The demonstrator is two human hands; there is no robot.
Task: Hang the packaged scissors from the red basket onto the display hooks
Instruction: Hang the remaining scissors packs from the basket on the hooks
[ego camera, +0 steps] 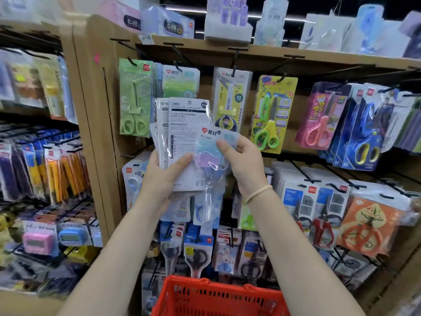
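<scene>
At mid-frame, the left hand [163, 176] is gripping a stack of scissor packs [182, 133] while the right hand [241, 160] is pinching the front pack [214, 142].

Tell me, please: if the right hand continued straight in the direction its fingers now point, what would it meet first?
The right hand points up and left, pinching a blue scissors pack. Going on, it would probably first meet the stack of packs that the left hand holds; depth is unclear.

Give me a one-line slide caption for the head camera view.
Left hand holds a stack of packaged scissors while right hand pinches one pack before display hooks, red basket below.
</scene>
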